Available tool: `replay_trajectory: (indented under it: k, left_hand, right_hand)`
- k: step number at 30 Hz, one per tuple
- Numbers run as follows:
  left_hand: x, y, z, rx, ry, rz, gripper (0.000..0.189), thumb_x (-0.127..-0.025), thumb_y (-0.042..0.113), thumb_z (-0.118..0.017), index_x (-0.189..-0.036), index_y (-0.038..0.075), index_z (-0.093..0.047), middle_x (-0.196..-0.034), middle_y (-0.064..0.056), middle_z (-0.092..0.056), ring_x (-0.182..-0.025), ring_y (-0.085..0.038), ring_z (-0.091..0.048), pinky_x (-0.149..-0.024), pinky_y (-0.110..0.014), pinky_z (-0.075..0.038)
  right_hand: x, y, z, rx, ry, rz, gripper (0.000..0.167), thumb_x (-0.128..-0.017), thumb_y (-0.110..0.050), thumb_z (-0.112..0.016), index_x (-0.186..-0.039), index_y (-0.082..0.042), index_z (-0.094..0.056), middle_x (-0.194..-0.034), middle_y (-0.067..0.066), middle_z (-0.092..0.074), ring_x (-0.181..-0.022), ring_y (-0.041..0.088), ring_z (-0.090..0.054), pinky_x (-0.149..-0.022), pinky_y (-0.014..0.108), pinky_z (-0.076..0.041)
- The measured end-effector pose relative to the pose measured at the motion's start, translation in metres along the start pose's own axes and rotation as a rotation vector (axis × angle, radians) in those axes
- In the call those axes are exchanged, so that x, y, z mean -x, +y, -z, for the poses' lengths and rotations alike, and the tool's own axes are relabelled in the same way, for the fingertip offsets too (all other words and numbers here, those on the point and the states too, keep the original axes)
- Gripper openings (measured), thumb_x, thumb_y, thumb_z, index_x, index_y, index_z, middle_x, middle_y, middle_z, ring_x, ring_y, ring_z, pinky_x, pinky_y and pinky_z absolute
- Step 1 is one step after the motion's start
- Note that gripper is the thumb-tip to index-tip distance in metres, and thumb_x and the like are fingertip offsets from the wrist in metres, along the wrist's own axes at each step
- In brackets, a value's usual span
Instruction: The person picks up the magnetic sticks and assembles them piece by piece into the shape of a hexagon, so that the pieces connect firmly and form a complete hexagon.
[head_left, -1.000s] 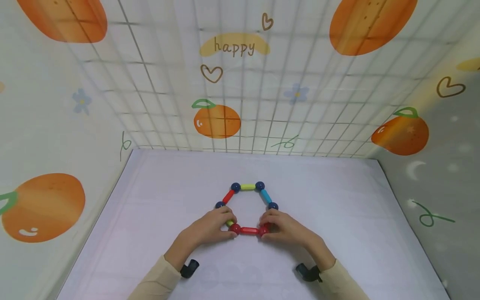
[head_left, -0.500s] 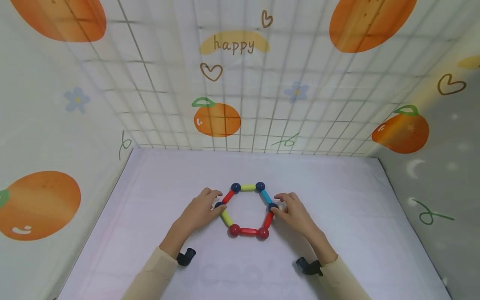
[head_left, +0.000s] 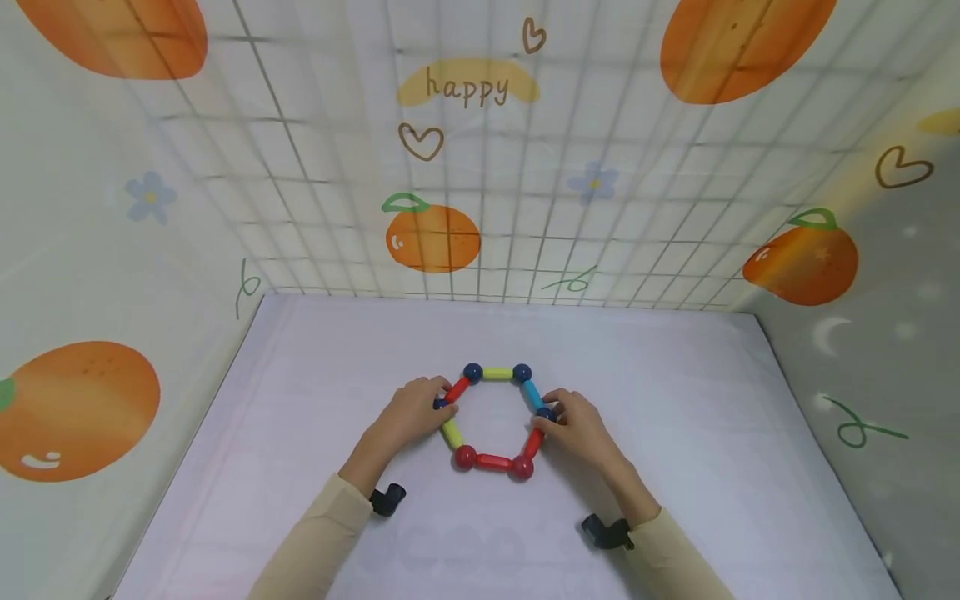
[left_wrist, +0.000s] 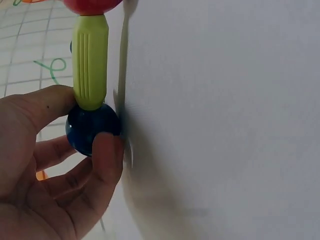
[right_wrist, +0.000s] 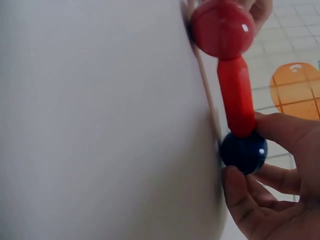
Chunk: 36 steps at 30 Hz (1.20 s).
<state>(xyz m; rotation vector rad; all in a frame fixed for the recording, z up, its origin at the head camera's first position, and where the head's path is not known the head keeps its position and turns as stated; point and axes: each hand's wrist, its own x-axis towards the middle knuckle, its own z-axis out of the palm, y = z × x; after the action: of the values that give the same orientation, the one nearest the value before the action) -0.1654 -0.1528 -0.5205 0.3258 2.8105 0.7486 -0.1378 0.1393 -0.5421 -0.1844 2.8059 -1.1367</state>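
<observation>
On the white table lies a six-sided ring of magnetic rods and balls. In the head view its far side is a yellow-green rod (head_left: 498,374) between two dark blue balls; its near side is a red rod (head_left: 492,462) between two red balls. My left hand (head_left: 408,412) pinches the dark blue ball (left_wrist: 87,125) at the left corner, where a yellow-green rod (left_wrist: 90,62) joins it. The opposite dark blue ball (right_wrist: 245,152) is pinched by my right hand (head_left: 583,429), beside a red rod (right_wrist: 236,95). A light blue rod (head_left: 532,396) runs up from that corner.
The white tabletop (head_left: 315,350) stretches around the ring. Patterned cloth walls with printed oranges (head_left: 435,240) stand at the back and both sides. A black wrist camera (head_left: 388,500) sits on the left wrist, another black camera (head_left: 606,532) on the right.
Both hands have moved from near the red balls at the near corners out to the blue side balls, and their fingers have closed on them. The ring's near side has shifted slightly left.
</observation>
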Motion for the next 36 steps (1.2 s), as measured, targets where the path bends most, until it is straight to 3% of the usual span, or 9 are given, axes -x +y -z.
replay_trajectory:
  k: [3, 8, 10, 15, 20, 28, 36]
  left_hand:
    - [0.0014, 0.0006, -0.0011, 0.046, -0.003, 0.012, 0.041, -0.092, 0.03, -0.074, -0.125, 0.008, -0.064, -0.102, -0.008, -0.062, -0.077, -0.019, -0.059, -0.069, -0.037, -0.052]
    - [0.0041, 0.0019, -0.0039, 0.169, -0.023, 0.029, 0.041, -0.093, 0.022, -0.072, -0.128, 0.003, -0.06, -0.095, -0.011, -0.056, -0.05, -0.015, -0.061, -0.048, -0.028, -0.049]
    - [0.0043, 0.0027, -0.0042, 0.154, -0.017, 0.032, 0.04, -0.093, 0.022, -0.072, -0.127, 0.003, -0.061, -0.091, -0.009, -0.056, -0.053, -0.015, -0.059, -0.047, -0.027, -0.047]
    - [0.0023, 0.0049, -0.0019, 0.011, 0.001, 0.023, 0.045, -0.09, 0.032, -0.074, -0.125, 0.006, -0.063, -0.086, -0.004, -0.058, -0.067, -0.017, -0.054, -0.056, -0.029, -0.043]
    - [-0.0005, 0.0058, 0.0007, -0.055, 0.007, -0.001, 0.041, -0.091, 0.031, -0.073, -0.124, 0.007, -0.065, -0.086, -0.004, -0.062, -0.066, -0.018, -0.055, -0.057, -0.029, -0.043]
    - [-0.0017, 0.0065, -0.0012, 0.001, 0.027, 0.039, 0.035, -0.093, 0.023, -0.068, -0.123, 0.006, -0.065, -0.08, -0.005, -0.057, -0.058, -0.017, -0.05, -0.049, -0.028, -0.039]
    - [0.0003, 0.0059, -0.0062, 0.084, 0.023, 0.091, 0.037, -0.095, 0.023, -0.067, -0.126, 0.003, -0.062, -0.089, -0.01, -0.055, -0.052, -0.015, -0.054, -0.046, -0.025, -0.044]
  right_hand:
    - [-0.0001, -0.0014, -0.0022, -0.014, 0.002, -0.015, 0.042, -0.086, -0.025, -0.081, -0.119, -0.006, -0.064, -0.094, 0.003, -0.058, -0.085, 0.019, -0.058, -0.072, 0.032, -0.054]
    - [-0.0008, -0.0054, -0.0026, -0.024, 0.004, -0.016, 0.043, -0.086, -0.026, -0.081, -0.119, -0.005, -0.063, -0.093, 0.003, -0.058, -0.084, 0.02, -0.057, -0.071, 0.031, -0.054]
    - [-0.0013, -0.0061, -0.0017, -0.02, 0.0, -0.011, 0.042, -0.086, -0.025, -0.081, -0.119, -0.005, -0.063, -0.093, 0.003, -0.058, -0.084, 0.02, -0.057, -0.07, 0.031, -0.054]
    - [-0.0043, -0.0048, 0.0003, -0.008, -0.014, 0.007, 0.041, -0.086, -0.025, -0.081, -0.118, -0.006, -0.064, -0.094, 0.003, -0.058, -0.086, 0.02, -0.057, -0.07, 0.031, -0.054]
    - [-0.0068, -0.0038, 0.0011, -0.007, -0.027, 0.017, 0.041, -0.086, -0.024, -0.081, -0.118, -0.006, -0.064, -0.097, 0.003, -0.059, -0.087, 0.02, -0.058, -0.071, 0.031, -0.054]
    - [-0.0071, -0.005, 0.0007, -0.01, -0.029, 0.026, 0.039, -0.087, -0.024, -0.08, -0.118, -0.006, -0.064, -0.098, 0.004, -0.059, -0.088, 0.021, -0.057, -0.072, 0.032, -0.053]
    - [-0.0072, -0.0047, 0.0, -0.005, -0.02, 0.022, 0.039, -0.087, -0.024, -0.08, -0.117, -0.005, -0.064, -0.097, 0.004, -0.059, -0.088, 0.021, -0.057, -0.072, 0.033, -0.053]
